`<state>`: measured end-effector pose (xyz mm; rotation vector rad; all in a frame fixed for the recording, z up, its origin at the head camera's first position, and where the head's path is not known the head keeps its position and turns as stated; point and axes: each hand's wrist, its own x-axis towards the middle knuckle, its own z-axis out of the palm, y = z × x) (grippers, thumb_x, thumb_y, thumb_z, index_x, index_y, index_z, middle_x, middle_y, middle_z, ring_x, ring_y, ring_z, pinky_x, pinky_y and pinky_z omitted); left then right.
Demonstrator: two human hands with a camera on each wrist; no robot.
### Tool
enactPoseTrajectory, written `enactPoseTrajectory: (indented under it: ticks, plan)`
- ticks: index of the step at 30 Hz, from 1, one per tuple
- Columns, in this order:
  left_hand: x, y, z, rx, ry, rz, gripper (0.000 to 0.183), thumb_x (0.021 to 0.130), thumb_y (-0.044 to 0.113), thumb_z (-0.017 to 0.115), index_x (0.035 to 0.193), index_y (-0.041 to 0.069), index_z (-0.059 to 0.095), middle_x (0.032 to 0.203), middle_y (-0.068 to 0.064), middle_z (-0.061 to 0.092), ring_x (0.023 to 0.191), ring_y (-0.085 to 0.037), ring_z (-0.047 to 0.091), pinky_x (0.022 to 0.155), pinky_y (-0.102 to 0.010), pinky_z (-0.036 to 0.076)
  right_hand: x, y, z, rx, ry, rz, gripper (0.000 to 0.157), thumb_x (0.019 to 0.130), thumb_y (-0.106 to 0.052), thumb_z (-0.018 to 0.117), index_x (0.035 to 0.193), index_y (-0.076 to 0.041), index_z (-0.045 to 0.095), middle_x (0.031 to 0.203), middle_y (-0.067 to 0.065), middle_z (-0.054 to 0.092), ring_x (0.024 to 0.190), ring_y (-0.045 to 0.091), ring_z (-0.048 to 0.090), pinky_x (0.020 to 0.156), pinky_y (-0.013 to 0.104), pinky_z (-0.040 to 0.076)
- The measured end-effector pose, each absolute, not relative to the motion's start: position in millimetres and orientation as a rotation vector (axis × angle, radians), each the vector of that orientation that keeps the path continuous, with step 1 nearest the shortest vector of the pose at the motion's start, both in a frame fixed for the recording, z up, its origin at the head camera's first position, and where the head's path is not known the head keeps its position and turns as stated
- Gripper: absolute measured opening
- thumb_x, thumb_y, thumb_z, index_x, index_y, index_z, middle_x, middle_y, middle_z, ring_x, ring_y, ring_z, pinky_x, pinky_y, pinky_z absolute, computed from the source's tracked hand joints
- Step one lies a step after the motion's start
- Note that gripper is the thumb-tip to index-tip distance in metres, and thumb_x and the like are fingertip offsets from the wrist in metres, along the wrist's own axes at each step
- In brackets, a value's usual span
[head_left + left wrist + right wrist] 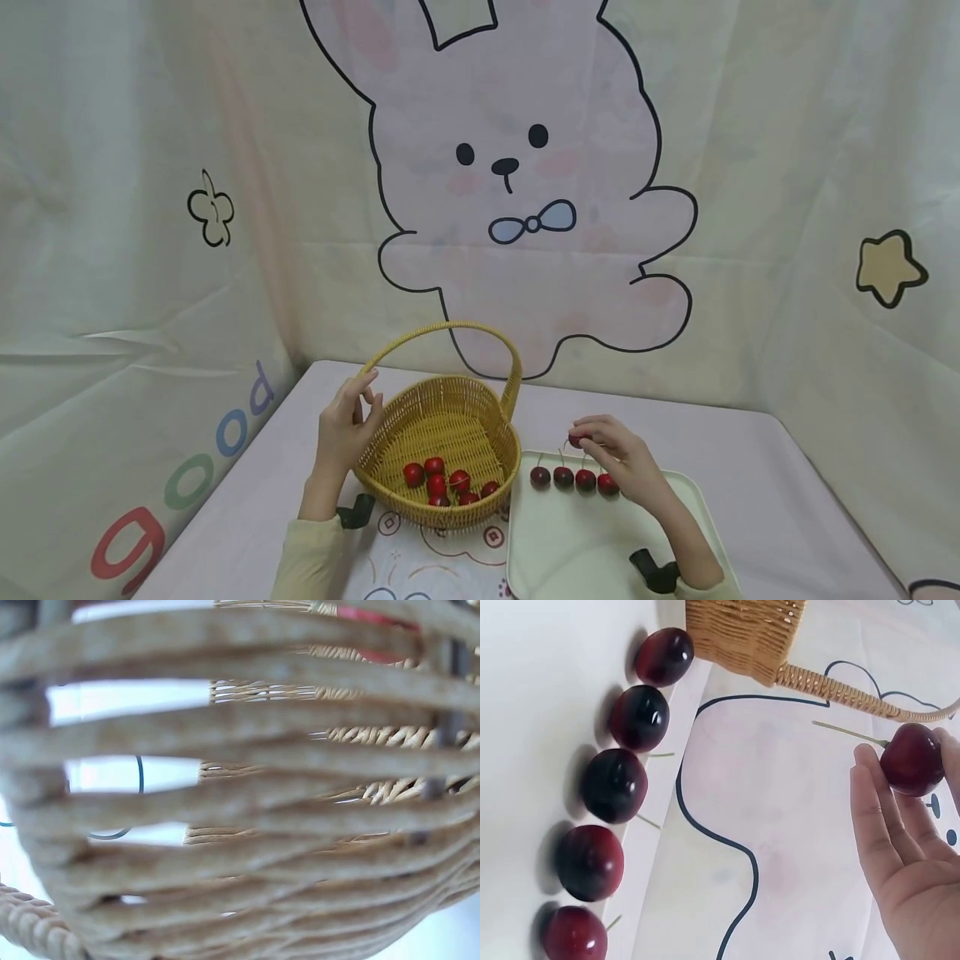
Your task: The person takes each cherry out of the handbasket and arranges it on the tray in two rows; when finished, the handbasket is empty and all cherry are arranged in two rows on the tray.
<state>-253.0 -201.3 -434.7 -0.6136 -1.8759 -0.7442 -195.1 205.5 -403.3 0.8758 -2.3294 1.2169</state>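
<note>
My right hand (618, 458) pinches a dark red cherry (577, 439) by its body between thumb and fingers, above the far edge of a pale tray (585, 550). In the right wrist view that cherry (913, 760) has its thin stem pointing away from the palm. Several cherries (563, 477) line the tray's far edge in a row, stems outward. My left hand (348, 429) grips the left side of a yellow wicker basket (442, 521) where its handle (450, 325) comes down. Several brighter red cherries (437, 484) lie inside. Only close basket weave (225, 780) fills the left wrist view.
The basket stands left of the tray, close beside it, its handle arching up. A pale cloth with printed drawings (412, 567) covers the table. Behind hangs a curtain with a large printed rabbit (517, 275), and side curtains (840, 333) flank the table.
</note>
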Motion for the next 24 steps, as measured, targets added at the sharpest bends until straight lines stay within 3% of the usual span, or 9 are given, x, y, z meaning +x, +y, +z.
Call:
enactPoseTrajectory:
  ticks: [7, 13, 18, 24]
  plan:
    - [-255, -202, -435, -0.62, -1.877, -0.757, 0.035, 0.094, 0.026, 0.048, 0.126, 0.012, 0.051, 0.08, 0.002, 0.049, 0.055, 0.003, 0.028, 0.045, -0.012, 0.029, -198, 222, -415, 0.801, -2.386, 1.213, 0.037, 0.081, 0.006, 0.064, 0.116, 0.0, 0.058, 0.109, 0.014, 0.058, 0.088, 0.028, 0.065, 0.075, 0.021, 0.052]
    - [-254, -202, -435, -0.617, -1.88, -0.761, 0.035, 0.094, 0.026, 0.048, 0.125, 0.012, 0.051, 0.08, 0.002, 0.049, 0.055, 0.003, 0.028, 0.045, -0.012, 0.029, -204, 244, -433, 0.744, -2.398, 1.233, 0.043, 0.083, -0.004, 0.065, 0.125, -0.007, 0.057, 0.115, 0.007, 0.057, 0.095, 0.008, 0.063, 0.079, 0.016, 0.049]
    - [-254, -202, -436, -0.612, -1.886, -0.752, 0.035, 0.094, 0.027, 0.048, 0.126, 0.012, 0.051, 0.08, 0.002, 0.049, 0.055, 0.002, 0.028, 0.045, -0.012, 0.029, -201, 257, -438, 0.719, -2.421, 1.276, 0.043, 0.083, -0.005, 0.066, 0.124, -0.009, 0.057, 0.114, 0.01, 0.058, 0.099, 0.005, 0.06, 0.083, 0.015, 0.047]
    - [-254, -202, -437, -0.607, -1.882, -0.752, 0.035, 0.093, 0.024, 0.05, 0.126, 0.013, 0.051, 0.079, 0.002, 0.049, 0.054, 0.002, 0.029, 0.045, -0.012, 0.029, -197, 271, -442, 0.674, -2.441, 1.193, 0.044, 0.079, -0.001, 0.069, 0.121, -0.001, 0.058, 0.109, 0.011, 0.055, 0.099, -0.001, 0.058, 0.083, 0.015, 0.047]
